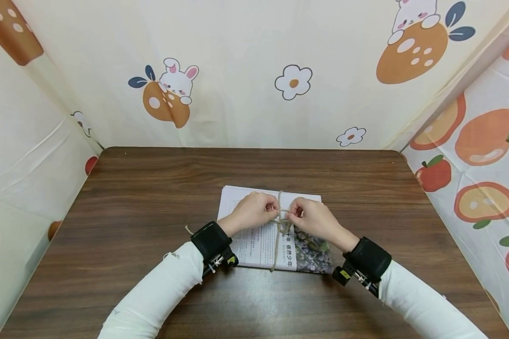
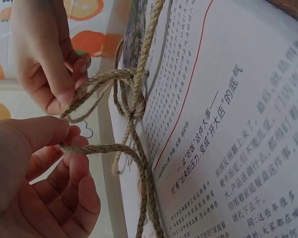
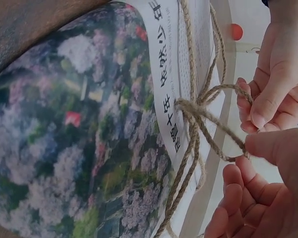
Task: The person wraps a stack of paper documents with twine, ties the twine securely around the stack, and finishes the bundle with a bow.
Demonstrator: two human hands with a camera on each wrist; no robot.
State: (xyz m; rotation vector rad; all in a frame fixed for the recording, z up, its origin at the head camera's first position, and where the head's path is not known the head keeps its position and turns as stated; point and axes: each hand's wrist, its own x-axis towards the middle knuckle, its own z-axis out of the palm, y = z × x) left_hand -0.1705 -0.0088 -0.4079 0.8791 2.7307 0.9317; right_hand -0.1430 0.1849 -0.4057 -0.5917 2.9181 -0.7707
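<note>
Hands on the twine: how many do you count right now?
2: the left hand pinches the twine on the left side of the printed papers' middle, and the right hand pinches it on the right. No other hand shows.

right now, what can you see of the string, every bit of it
The string is tan, rough and twisted, like jute. It crosses the papers and bends over their near edge; the underside is hidden. On top, strands gather in an apparent knot with raised loops. The left hand pinches one part and the right hand another, both raised off the papers.
</note>
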